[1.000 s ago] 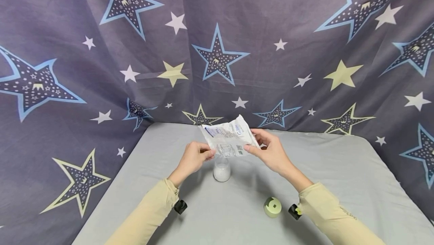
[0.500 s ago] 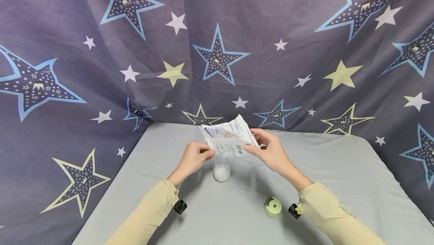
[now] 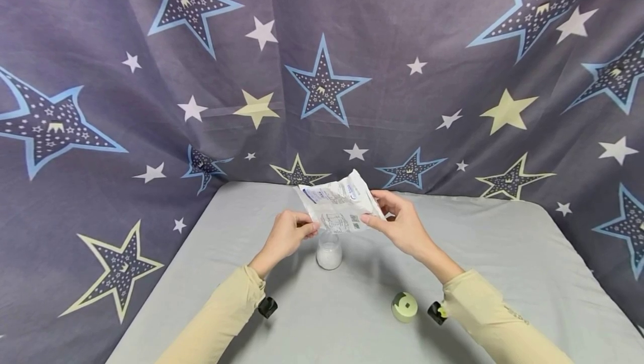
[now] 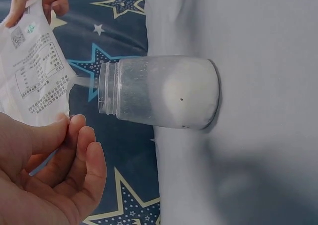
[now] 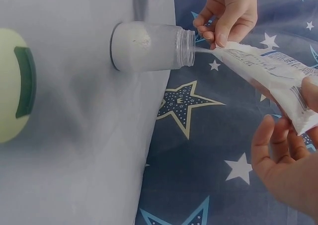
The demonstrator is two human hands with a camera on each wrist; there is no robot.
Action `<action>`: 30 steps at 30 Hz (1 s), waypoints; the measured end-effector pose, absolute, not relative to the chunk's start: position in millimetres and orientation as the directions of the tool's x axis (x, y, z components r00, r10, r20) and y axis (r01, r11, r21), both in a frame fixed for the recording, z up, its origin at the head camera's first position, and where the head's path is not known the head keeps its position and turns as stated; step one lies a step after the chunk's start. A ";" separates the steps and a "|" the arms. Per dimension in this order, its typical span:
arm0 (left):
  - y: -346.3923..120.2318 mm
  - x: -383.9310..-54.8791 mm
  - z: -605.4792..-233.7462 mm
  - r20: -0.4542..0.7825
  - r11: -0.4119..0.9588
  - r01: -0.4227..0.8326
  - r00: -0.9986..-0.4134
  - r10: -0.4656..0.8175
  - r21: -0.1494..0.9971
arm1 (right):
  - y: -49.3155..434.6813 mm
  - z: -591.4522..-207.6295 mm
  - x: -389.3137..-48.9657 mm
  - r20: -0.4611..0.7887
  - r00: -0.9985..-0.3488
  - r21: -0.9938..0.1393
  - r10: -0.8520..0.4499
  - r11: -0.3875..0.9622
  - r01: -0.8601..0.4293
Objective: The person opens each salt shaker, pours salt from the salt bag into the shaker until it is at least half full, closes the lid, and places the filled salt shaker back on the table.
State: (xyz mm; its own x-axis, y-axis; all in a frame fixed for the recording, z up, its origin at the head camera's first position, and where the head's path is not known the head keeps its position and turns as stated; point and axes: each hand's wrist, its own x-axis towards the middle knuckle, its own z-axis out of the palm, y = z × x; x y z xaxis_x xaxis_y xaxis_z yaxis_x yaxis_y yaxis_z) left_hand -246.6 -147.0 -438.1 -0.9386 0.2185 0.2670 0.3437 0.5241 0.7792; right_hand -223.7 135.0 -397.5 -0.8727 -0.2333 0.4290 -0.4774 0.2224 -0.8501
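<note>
A white printed plastic bag [image 3: 338, 207] is held tilted over a clear jar [image 3: 329, 253] by both hands. At the bag's lower left corner, my left hand [image 3: 288, 234] pinches the edge between thumb and fingers. My right hand [image 3: 402, 228] grips the opposite end, thumb on the near face. A thin stream of white grains [image 4: 87, 81] runs from the bag's corner into the jar's open mouth, as the left wrist view shows. Standing upright, the jar holds a white heap [image 5: 131, 47] in its lower part. The bag hides part of the jar's rim in the head view.
A pale green round lid [image 3: 405, 307] lies on the grey cloth-covered surface [image 3: 347, 325], nearer to me and right of the jar. Behind the surface hangs a dark curtain [image 3: 427, 95] printed with stars. Black wrist cameras [image 3: 268, 307] hang below both sleeves.
</note>
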 end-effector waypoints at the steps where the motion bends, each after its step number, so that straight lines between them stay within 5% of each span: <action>1: -147.0 -246.5 -437.8 0.266 0.524 0.343 -0.939 0.218 0.780 | 135.0 -397.4 -223.7 0.428 -0.873 -0.851 -0.232 0.222 -0.476; 30: -148.1 -247.1 -439.8 0.280 0.512 0.357 -0.933 0.225 0.781 | 133.6 -395.5 -223.5 0.436 -0.869 -0.846 -0.234 0.224 -0.484</action>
State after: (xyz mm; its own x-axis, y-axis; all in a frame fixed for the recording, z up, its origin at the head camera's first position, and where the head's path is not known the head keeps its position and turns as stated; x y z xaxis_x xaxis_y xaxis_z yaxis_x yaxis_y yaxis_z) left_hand -247.1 -148.1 -439.8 -0.9335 0.2245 0.2797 0.3572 0.5122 0.7811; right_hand -223.5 133.6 -395.5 -0.8691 -0.2338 0.4359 -0.4844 0.2238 -0.8457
